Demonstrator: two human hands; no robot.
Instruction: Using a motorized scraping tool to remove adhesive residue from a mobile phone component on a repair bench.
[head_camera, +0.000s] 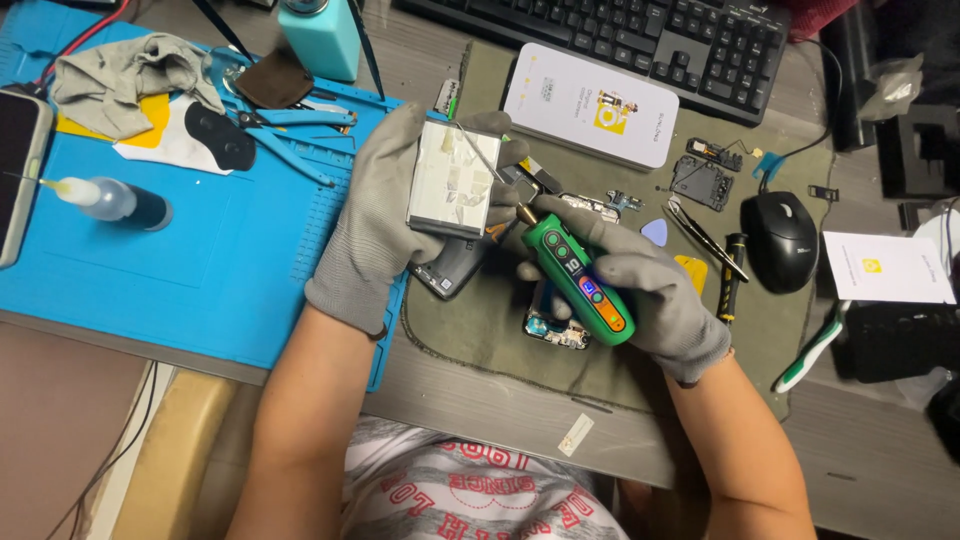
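The left hand (385, 215) clamps a flat silvery battery (455, 180) above the surface, tilted toward the right hand (640, 285), which grips a green electric tool (578, 280) (long axis pointing far-left), its tip just beside the battery's near-right corner.

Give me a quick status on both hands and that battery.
Left hand grips white battery, lifted off the bench. Right hand holds green soldering tool, thin tip on battery's face. Open phone underneath; nothing blocking.

Mouse (779, 240) right of keyboard (640, 40) — mat (150, 270) left
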